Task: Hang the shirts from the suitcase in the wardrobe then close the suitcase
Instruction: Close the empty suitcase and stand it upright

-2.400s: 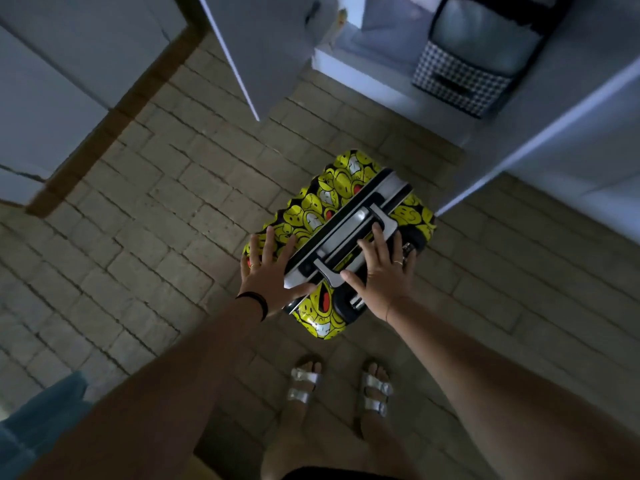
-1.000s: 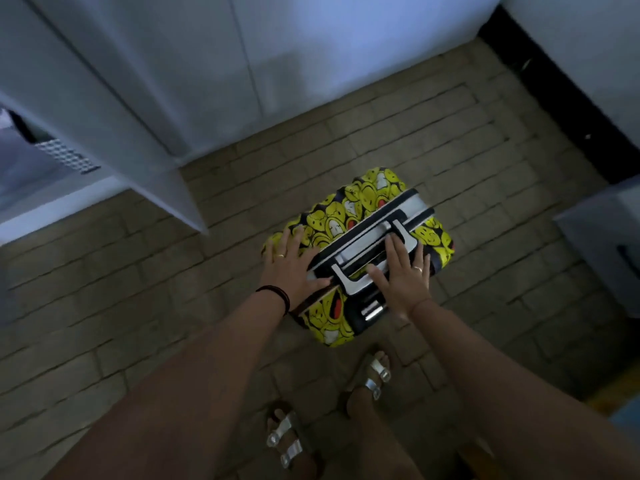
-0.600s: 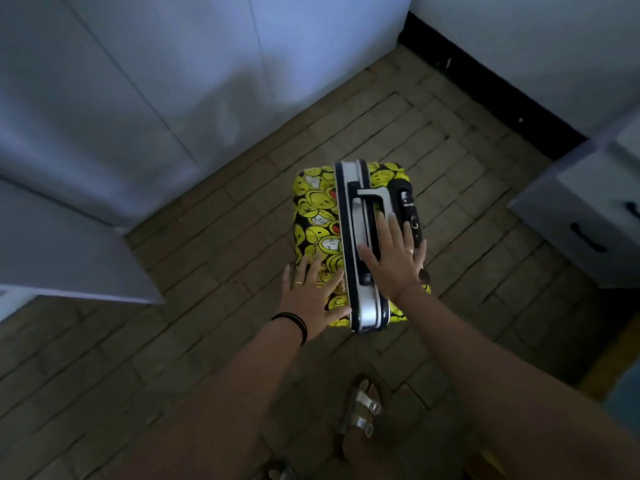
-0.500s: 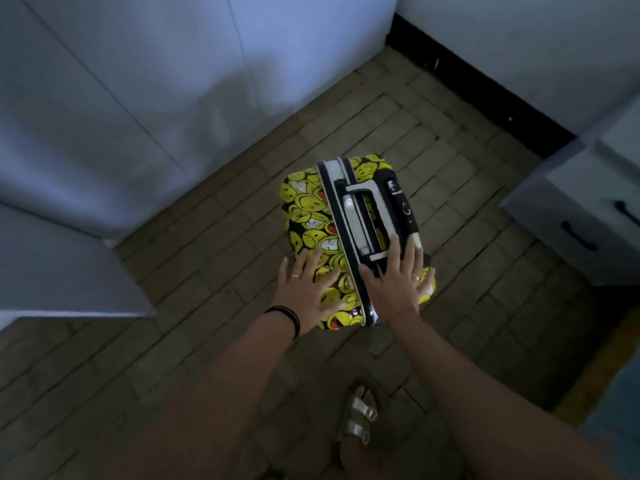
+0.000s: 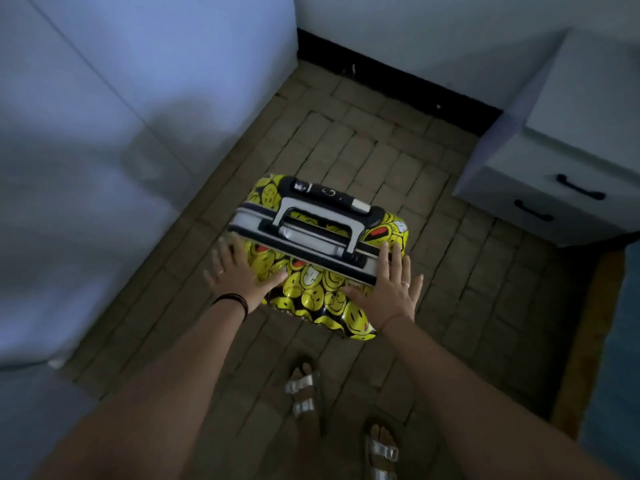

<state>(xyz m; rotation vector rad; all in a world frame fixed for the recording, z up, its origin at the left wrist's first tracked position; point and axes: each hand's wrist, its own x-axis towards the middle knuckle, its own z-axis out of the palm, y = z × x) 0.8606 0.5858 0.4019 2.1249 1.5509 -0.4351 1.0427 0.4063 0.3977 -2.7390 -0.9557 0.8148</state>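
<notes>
A yellow suitcase [image 5: 322, 296] printed with smiley faces stands upright and closed on the brick floor, its silver handle frame [image 5: 311, 233] facing up. My left hand [image 5: 239, 271] lies flat with spread fingers on the suitcase's left top corner. My right hand [image 5: 388, 289] lies flat with straight fingers on its right top edge, beside the handle. Neither hand curls around anything. No shirts are in view. The white wardrobe doors [image 5: 121, 126] rise at the left, closed where they show.
A white drawer unit [image 5: 554, 188] with black handles stands at the right. A white wall with a dark skirting [image 5: 398, 84] runs behind the suitcase. My feet in silver sandals [image 5: 304, 396] stand just behind it. A blue edge [image 5: 620, 341] shows at far right.
The suitcase has turned round on the floor under both hands, its handle now lying crosswise. It has moved away from the open wardrobe toward the corner by the drawer unit.
</notes>
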